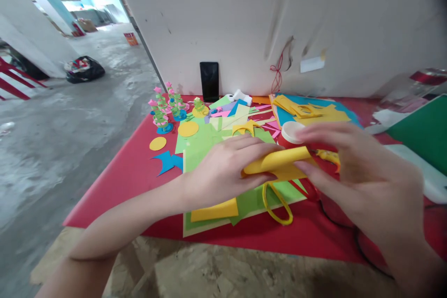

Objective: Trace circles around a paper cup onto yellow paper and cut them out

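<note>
My left hand grips a sheet of yellow paper, its upper edge bent over into a rounded fold. Around the right end of that paper is my right hand, slightly blurred. Its thumb seems to touch the paper's edge, while the fingers are spread apart above it. Below the paper lies a yellow loop, perhaps a scissor handle. Green sheets and a flat yellow piece lie under my hands. A white-rimmed round container stands just behind the paper.
Small paper trees with pink tops stand at the table's left. Yellow discs, blue offcuts and more scraps lie about. A dark phone leans on the wall. At right are a green board and a cable.
</note>
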